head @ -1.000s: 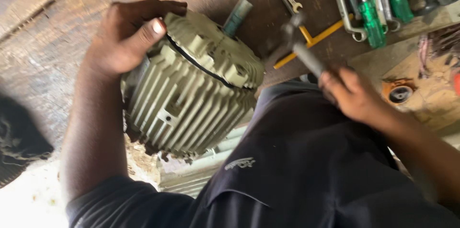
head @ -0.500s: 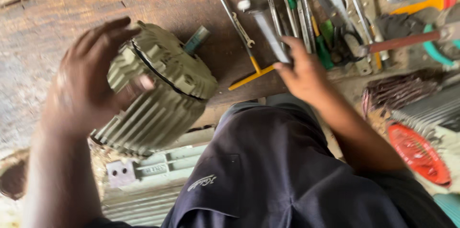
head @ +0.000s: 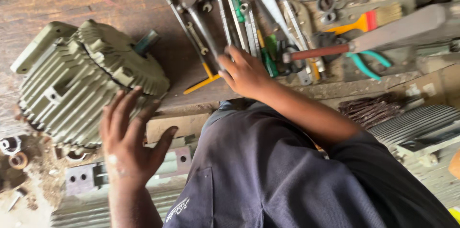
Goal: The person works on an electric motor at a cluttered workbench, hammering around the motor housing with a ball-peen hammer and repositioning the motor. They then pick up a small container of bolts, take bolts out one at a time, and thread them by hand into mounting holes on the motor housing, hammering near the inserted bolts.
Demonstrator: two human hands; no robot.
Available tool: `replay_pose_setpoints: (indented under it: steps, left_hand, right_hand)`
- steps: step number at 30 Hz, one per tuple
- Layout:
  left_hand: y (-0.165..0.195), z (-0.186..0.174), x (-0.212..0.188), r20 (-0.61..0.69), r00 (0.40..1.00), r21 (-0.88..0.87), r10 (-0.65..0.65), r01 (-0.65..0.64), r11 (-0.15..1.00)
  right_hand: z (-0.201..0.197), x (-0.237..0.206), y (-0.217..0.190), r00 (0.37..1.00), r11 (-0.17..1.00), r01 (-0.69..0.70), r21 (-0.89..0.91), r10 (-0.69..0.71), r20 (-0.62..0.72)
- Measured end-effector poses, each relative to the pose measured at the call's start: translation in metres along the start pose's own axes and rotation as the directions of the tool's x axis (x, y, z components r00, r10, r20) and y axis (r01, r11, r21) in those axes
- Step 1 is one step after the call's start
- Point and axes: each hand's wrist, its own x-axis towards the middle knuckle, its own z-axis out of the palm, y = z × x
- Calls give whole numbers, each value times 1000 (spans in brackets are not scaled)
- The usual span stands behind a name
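Observation:
A pale green ribbed electric motor housing point(head: 81, 84) lies on its side at the edge of a worn wooden bench point(head: 120, 2). My left hand point(head: 132, 139) hovers just in front of it, fingers spread, holding nothing, with the fingertips close to the ribs. My right hand point(head: 244, 72) reaches onto a row of tools at the bench's middle. Its fingers lie over the handle end of a steel spanner point(head: 199, 22), which rests flat among the other tools.
Several spanners, green-handled screwdrivers point(head: 270, 53), a brush point(head: 369, 19), teal-handled pliers point(head: 371, 62) and a red-handled hammer point(head: 335, 50) crowd the bench. Ribbed metal covers point(head: 412, 125) and small bearings point(head: 12, 153) lie on the floor. My dark shirt fills the lower middle.
My left hand has come off the motor and opened. My right hand has carried the spanner down from the air onto the row of tools.

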Motion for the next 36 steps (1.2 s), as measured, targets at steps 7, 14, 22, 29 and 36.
replay_pose_setpoints:
  steps: [7, 14, 22, 29, 36]
  left_hand:
    - [55, 45, 14, 124, 991, -124, 53, -38, 992]
    - [109, 70, 57, 189, 942, -242, 277, -229, 943]
    - [136, 120, 106, 336, 715, -546, 613, -383, 745]
    - [196, 166, 124, 296, 556, -809, 776, -285, 514]
    - [341, 274, 148, 280, 366, -860, 888, -316, 401]
  right_hand:
    - [-147, -52, -26, 987, 886, 1, 463, -76, 143]
    - [-291, -49, -79, 788, 518, 359, 776, -614, 45]
    - [-291, -61, -84, 819, 506, 362, 783, -573, -9]
    - [-340, -127, -46, 899, 695, 388, 606, -430, -83]
    - [-399, -253, 59, 961, 870, 275, 408, -234, -148]
